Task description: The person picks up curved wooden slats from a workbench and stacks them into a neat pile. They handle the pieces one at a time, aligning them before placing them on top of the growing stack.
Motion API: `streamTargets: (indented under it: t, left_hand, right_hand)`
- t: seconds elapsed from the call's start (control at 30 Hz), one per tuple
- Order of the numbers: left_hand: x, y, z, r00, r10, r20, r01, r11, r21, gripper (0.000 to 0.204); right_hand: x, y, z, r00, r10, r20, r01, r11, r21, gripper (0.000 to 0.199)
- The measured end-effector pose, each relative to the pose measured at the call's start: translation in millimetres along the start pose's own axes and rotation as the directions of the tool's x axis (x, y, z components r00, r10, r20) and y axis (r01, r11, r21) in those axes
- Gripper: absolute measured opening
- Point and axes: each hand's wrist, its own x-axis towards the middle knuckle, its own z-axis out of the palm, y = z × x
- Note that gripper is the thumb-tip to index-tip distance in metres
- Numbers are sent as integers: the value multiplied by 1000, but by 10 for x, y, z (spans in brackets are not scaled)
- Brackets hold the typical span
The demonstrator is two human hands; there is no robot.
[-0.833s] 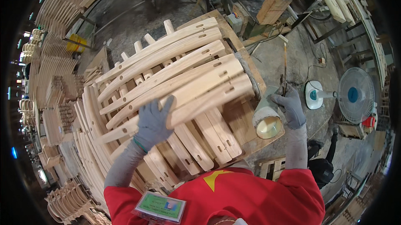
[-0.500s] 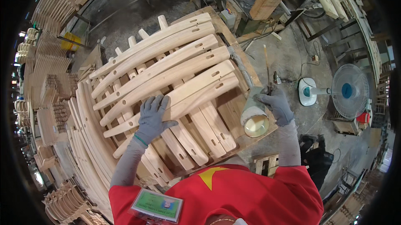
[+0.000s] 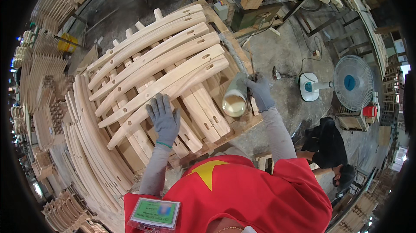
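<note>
My left hand (image 3: 164, 118), in a grey glove, lies with fingers stretched out on the nearest of several curved pale wooden slats (image 3: 177, 88). These slats have oval slots near their ends and lie across straight wooden bars (image 3: 199, 111). My right hand (image 3: 261, 91), also gloved, is closed at the side of a grey cylindrical container (image 3: 237, 83), gripping it. Cream-coloured liquid (image 3: 234, 105) shows at the container's round mouth, which faces me. A thin stick (image 3: 250, 57) shows just beyond the right hand; whether the fingers also hold it I cannot tell.
The slats rest on a wooden work table (image 3: 212, 14). More curved slats (image 3: 89, 133) are stacked at the left. A white fan (image 3: 351, 81) stands on the right, with a cable on the floor. A person in black (image 3: 327, 146) bends down at the lower right.
My right hand and the container have moved left, further over the table. My left hand has slid nearer to me along the slats. The person in black has come further into view.
</note>
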Motion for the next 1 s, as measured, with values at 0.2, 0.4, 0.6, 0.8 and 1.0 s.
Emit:
streamTargets:
  t: [0.2,0.4,0.6,0.8,1.0]
  left_hand:
    - [-239,281,63,999,10,53,-7,999,-49,66]
    - [-230,288,58,999,3,40,-1,999,-40,63]
    - [-213,315,41,999,10,35,-8,998,-58,62]
    - [-260,282,57,1000,18,5,-17,998,-67,61]
    - [-265,266,89,999,36,-18,-37,998,-54,58]
  right_hand:
    - [114,-46,-112,970,27,-240,-39,998,-46,17]
    - [244,106,-235,984,-4,-181,27,992,126,17]
    - [219,238,-424,905,-248,-346,223,969,-110,25]
    - [-332,427,-650,929,-88,-359,67,995,-70,29]
    - [-755,611,-656,900,-186,-395,-46,860,-509,32]
